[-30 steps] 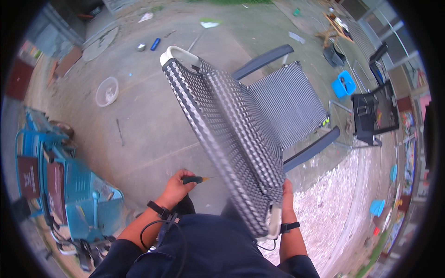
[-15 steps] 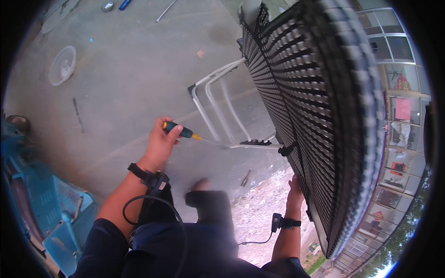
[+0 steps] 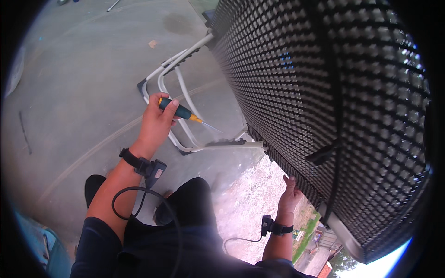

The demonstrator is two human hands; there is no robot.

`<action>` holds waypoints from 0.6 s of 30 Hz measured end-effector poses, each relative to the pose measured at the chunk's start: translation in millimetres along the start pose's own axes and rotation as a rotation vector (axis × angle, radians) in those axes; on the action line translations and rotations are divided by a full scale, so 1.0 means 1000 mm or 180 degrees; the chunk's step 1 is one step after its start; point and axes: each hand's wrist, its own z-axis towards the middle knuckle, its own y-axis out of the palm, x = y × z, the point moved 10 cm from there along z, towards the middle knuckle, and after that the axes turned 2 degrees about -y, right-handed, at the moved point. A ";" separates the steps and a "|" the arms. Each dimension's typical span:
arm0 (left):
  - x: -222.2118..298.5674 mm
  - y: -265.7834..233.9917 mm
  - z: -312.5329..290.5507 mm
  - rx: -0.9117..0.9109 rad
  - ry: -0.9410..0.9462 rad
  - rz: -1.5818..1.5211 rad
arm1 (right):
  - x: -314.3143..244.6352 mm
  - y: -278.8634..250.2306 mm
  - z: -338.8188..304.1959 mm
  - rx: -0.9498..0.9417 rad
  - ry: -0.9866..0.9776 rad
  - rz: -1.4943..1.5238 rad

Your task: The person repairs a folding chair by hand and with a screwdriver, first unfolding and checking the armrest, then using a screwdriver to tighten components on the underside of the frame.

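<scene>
Toward ten o'clock, the left hand (image 3: 155, 121) has its fingers (image 3: 170, 109) wrapped closed around a screwdriver (image 3: 185, 113) by its green-and-yellow handle, the shaft pointing from them toward four. A tilted woven chair (image 3: 296, 102) fills two o'clock; near half past four, the right hand (image 3: 288, 200) meets its edge, hold unclear.
</scene>
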 end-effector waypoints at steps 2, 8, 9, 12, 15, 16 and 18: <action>-0.011 0.017 0.010 -0.0109 0.0060 -0.0055 | 0.013 -0.007 0.009 0.0055 -0.0368 -0.0068; -0.032 0.085 0.033 -0.0616 0.0353 -0.0198 | 0.006 -0.005 0.011 0.0549 -0.1712 0.0023; -0.032 0.097 0.033 -0.0698 0.0433 -0.0206 | 0.007 -0.004 0.011 0.0602 -0.1786 0.0082; -0.026 0.123 0.034 -0.0833 0.0679 -0.0098 | -0.010 -0.002 0.007 0.0737 -0.2073 0.0066; -0.018 0.138 0.031 -0.0874 0.0843 -0.0163 | -0.003 0.009 0.007 0.0411 -0.1940 0.0628; -0.014 0.141 0.030 -0.0854 0.0884 -0.0323 | 0.004 0.011 0.005 0.0343 -0.1939 0.0704; -0.011 0.146 0.030 -0.0844 0.0937 -0.0314 | 0.023 0.013 0.002 0.0456 -0.1776 0.0863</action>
